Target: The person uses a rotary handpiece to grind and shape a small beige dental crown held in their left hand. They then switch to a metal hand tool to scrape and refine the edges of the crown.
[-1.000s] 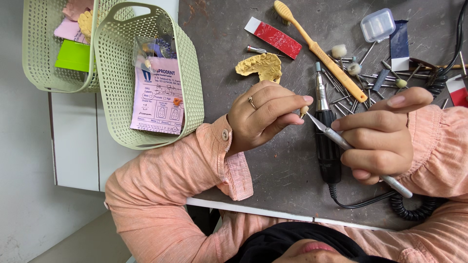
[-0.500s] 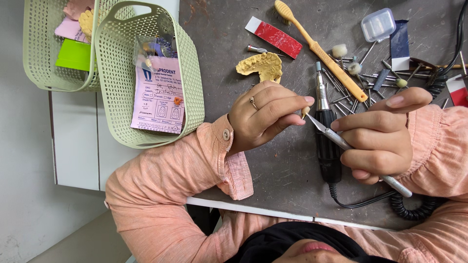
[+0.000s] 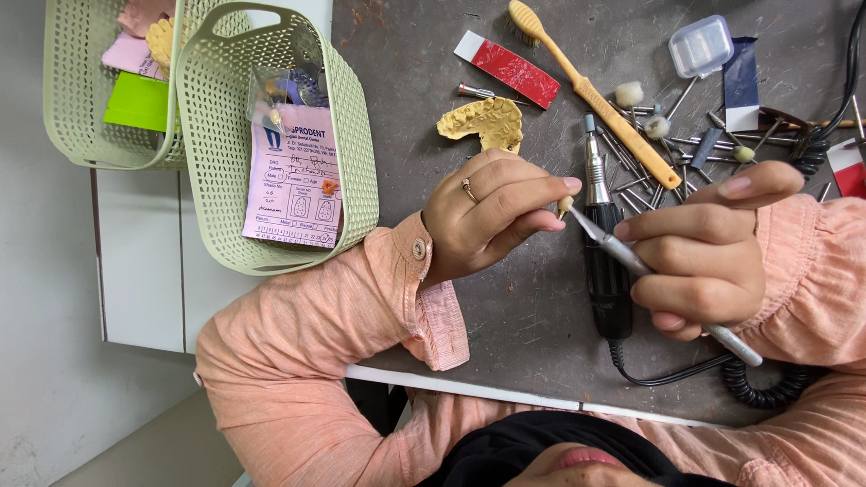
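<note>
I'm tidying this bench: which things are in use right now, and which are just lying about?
In use: left hand pinching a small pale piece; right hand holding a slim metal tool.
Lying about: black handpiece, yellow toothbrush, yellow dental cast, loose burs, green baskets.

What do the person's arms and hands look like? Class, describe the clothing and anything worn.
Both arms are in long peach-pink sleeves. The left sleeve ends in a straight cuff with a round pale button. The right sleeve has a gathered, ruffled cuff. The left hand wears a small ring. The right hand is bare of jewellery.
</note>
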